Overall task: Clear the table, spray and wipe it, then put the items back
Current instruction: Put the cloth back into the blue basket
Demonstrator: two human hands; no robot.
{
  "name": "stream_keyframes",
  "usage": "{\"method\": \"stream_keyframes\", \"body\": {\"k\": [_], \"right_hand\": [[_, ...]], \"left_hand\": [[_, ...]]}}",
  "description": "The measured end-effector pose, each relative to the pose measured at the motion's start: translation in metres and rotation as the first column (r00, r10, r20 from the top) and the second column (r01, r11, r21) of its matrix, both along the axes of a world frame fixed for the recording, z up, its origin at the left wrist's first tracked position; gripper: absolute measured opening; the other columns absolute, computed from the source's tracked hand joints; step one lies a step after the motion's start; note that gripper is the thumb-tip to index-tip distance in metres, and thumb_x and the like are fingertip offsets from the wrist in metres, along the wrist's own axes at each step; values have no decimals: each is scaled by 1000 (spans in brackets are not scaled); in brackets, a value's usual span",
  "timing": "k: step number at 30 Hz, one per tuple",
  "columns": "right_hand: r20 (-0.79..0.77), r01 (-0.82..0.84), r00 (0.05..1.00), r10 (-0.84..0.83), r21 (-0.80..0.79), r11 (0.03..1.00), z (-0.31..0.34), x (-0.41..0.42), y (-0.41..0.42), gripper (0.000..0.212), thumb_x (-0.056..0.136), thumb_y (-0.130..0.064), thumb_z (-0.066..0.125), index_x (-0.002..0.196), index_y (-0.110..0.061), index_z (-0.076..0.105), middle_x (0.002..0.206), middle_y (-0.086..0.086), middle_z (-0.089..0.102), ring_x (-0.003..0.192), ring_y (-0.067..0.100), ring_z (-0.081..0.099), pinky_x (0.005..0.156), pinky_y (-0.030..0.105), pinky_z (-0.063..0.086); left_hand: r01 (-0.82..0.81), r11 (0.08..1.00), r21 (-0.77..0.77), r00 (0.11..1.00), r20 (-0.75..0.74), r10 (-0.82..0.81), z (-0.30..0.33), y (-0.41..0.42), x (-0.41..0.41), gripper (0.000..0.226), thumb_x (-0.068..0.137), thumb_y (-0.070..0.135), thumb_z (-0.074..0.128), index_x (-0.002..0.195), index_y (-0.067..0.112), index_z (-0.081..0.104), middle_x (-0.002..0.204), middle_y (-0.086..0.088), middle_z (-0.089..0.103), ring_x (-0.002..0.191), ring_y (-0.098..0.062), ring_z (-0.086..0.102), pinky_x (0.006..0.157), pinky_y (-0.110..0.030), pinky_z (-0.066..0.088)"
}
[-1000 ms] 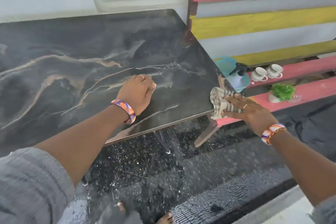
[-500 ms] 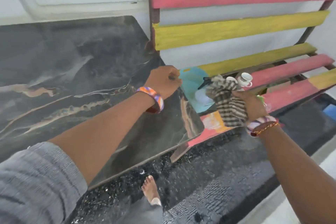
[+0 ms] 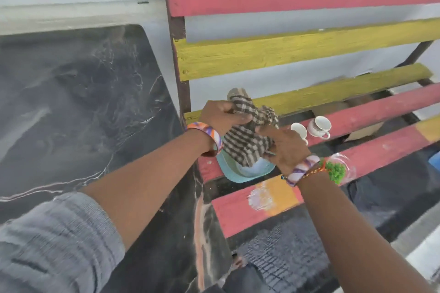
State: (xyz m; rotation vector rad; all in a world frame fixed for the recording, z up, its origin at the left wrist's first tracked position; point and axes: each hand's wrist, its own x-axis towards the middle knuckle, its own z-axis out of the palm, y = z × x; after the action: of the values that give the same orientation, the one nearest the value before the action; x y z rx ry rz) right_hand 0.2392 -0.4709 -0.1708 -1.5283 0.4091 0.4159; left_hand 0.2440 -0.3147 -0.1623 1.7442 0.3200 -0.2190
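both our hands are on the cloth (image 3: 247,143): the left hand (image 3: 220,116) pinches its upper end, the right hand (image 3: 284,147) grips its lower side, fingers curled into the folds. the cloth hangs bunched between them, held over the bench (image 3: 381,147), beside the table (image 3: 83,114) and not on it. its long axis runs roughly up and down with a slight tilt, one loose end poking up past the left hand, the other drooping toward the blue plate (image 3: 240,175) below.

outward from there, two cups (image 3: 319,126) stand on a red slat just right of the cloth, and a small green plant (image 3: 335,171) sits by our right wrist.

we judge the risk is close by: a swing of the cloth or a careless right elbow could clip the cups or plant off the slats. the gaps between slats could also swallow a dropped cloth, so we'd keep both grips firm.
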Motion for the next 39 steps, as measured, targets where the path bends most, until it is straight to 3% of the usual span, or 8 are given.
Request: {"method": "stream_keyframes", "body": {"k": [3,9,17,21,24,27,34,39], "right_hand": [[50,-132,988,143,-188,973,3,39,-9,6,75,5,59,80,4,63,84,20,65,78,28,61,71,41,54],[119,-504,825,553,-291,814,-10,126,-28,88,79,13,57,149,-19,13,154,7,22,137,24,29,105,31,37],[4,-619,565,825,-659,428,-37,196,-63,36,73,-9,72,108,-16,70,102,4,67,74,7,56,64,14,43],[-8,-648,741,672,-271,712,-60,215,-70,20,74,-9,71,63,-25,65,82,-1,64,88,20,54,82,35,43],[-178,-556,787,591,211,804,-78,217,-62,13,76,-25,65,80,-12,62,83,7,60,75,25,54,70,32,47],[-284,-610,714,640,197,767,-92,215,-48,45,66,-41,66,100,-13,57,96,12,61,85,27,58,77,41,50],[-125,-764,499,858,-530,367,-126,203,-21,63,88,-9,58,138,-4,20,102,11,59,77,24,57,62,30,45],[-194,-631,210,958,-776,-19,-144,185,-8,44,92,1,40,134,-4,26,78,6,53,78,28,59,64,36,46]], "left_hand": [[-6,974,225,991,129,-24,-3,2,28,28,76,38,70,79,15,53,75,-12,50,67,-16,43,57,-25,31],[-232,966,111,972,46,229,-4,-2,86,68,76,17,73,133,14,38,115,-9,59,102,-25,59,81,-13,46],[243,704,667,967,-220,-125,-28,-26,127,53,77,15,71,127,13,54,134,-11,54,123,-27,50,99,-32,40],[72,742,667,972,-214,98,-33,-32,122,43,76,28,73,114,10,64,114,-9,63,104,-21,60,84,-28,44],[-271,914,301,910,-231,345,-42,-38,115,52,77,20,72,120,-4,56,80,-10,62,59,2,58,54,-11,42],[-449,881,149,830,-295,473,-64,-50,113,69,85,16,63,142,-1,27,131,-17,54,103,-15,56,72,-9,38],[-258,870,420,813,-392,430,-136,-55,102,64,88,4,52,139,15,16,62,-2,39,50,-17,43,48,-32,43],[-4,823,567,890,-374,262,-156,-68,99,47,91,7,45,133,10,23,80,-13,58,68,-24,55,60,-30,40]]}}
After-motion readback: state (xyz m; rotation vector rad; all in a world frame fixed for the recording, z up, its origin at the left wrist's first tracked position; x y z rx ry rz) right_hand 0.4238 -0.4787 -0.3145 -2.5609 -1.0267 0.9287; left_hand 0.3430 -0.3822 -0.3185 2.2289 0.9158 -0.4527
